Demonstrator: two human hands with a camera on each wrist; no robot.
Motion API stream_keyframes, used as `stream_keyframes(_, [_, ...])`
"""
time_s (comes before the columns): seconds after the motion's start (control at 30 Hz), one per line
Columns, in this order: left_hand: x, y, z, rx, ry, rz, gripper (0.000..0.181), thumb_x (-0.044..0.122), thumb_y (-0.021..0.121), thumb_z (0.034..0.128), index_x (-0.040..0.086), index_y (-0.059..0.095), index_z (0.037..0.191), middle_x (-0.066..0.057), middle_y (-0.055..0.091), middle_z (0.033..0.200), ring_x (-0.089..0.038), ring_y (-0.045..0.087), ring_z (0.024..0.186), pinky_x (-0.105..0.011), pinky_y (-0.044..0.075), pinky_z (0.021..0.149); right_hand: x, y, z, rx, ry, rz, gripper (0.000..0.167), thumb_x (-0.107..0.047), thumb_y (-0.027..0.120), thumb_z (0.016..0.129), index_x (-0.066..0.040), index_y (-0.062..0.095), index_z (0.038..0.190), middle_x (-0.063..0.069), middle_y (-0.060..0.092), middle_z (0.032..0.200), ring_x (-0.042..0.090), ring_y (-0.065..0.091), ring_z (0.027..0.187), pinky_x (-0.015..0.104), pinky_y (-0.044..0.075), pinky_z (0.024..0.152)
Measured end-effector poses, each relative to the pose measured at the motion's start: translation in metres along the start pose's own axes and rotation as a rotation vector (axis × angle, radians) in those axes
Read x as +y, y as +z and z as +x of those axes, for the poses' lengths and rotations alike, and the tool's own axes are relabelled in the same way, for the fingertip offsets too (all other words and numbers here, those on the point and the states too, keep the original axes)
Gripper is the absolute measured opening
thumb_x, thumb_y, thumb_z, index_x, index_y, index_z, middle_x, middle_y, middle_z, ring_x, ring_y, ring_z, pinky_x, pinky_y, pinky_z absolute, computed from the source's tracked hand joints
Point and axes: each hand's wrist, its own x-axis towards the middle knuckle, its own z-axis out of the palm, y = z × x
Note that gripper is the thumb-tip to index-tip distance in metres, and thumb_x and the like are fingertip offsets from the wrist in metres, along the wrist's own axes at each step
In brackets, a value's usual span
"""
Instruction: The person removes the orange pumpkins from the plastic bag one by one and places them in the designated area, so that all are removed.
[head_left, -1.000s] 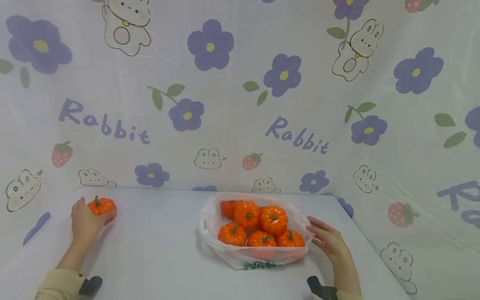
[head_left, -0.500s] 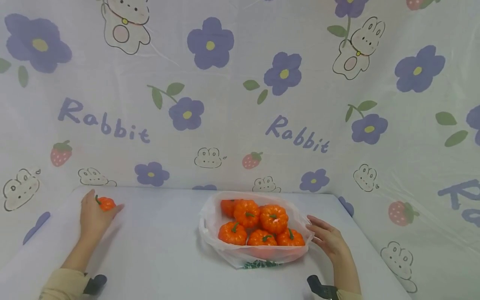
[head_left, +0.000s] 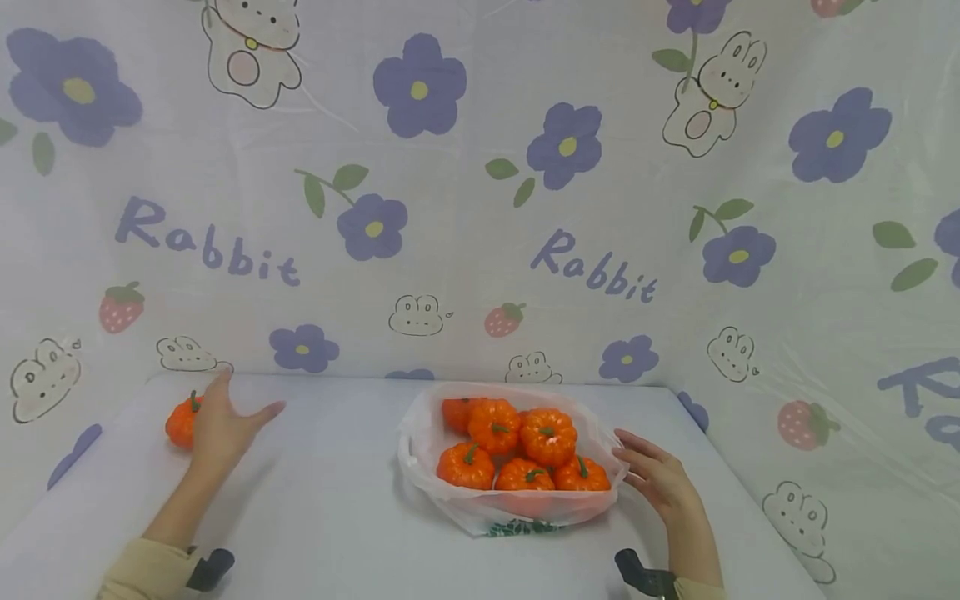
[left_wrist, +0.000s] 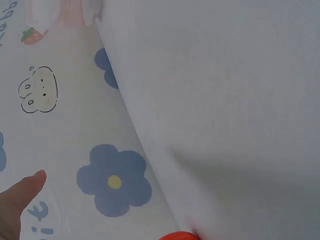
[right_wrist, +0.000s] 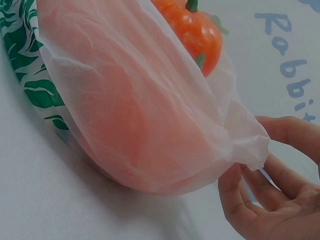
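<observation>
A small orange toy pumpkin (head_left: 180,425) with a green stem stands at the table's far left. My left hand (head_left: 222,429) is just right of it, thumb and fingers spread, holding nothing; it hides the pumpkin's right side. One finger (left_wrist: 29,191) shows in the left wrist view, with a sliver of the pumpkin (left_wrist: 180,236) at the bottom. A translucent white plastic bag (head_left: 510,507) with a green print lies open right of centre, several pumpkins (head_left: 493,427) inside. At its right edge my right hand (right_wrist: 270,200) pinches the gathered plastic.
White cloth covers the table (head_left: 322,475). Behind it hangs a curtain (head_left: 465,250) printed with flowers, rabbits and strawberries. A dark strap-on device (head_left: 213,571) sits at the left wrist, another device (head_left: 636,571) at the right.
My left hand has let go of the pumpkin and moved right, its fingers spreading. The pumpkin now stands slightly left of where it was held. The right hand and bag stay put.
</observation>
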Motion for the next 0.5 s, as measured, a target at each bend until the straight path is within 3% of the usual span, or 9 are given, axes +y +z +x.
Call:
stream_keyframes(0.23, [0.022, 0.007, -0.005, -0.071, 0.016, 0.035, 0.099, 0.032, 0.074, 0.0863, -0.001, 0.011, 0.155, -0.029, 0.016, 0.159, -0.049, 0.019, 0.145, -0.065, 0.023, 0.116, -0.001, 0.001, -0.001, -0.008, 0.0, 0.002, 0.065, -0.025, 0.065, 0.094, -0.007, 0.037, 0.15, 0.016, 0.029, 0.16, 0.028, 0.04, 0.134, 0.048, 0.031, 0.12])
stream_keyframes(0.5, [0.036, 0.014, -0.011, -0.141, 0.045, 0.018, 0.102, 0.041, 0.072, 0.086, 0.001, 0.01, 0.155, -0.026, 0.018, 0.16, -0.048, 0.02, 0.146, -0.064, 0.025, 0.116, -0.001, 0.001, -0.001, -0.017, 0.006, 0.017, 0.064, -0.023, 0.063, 0.095, -0.007, 0.035, 0.151, 0.016, 0.026, 0.16, 0.032, 0.031, 0.142, 0.049, 0.029, 0.12])
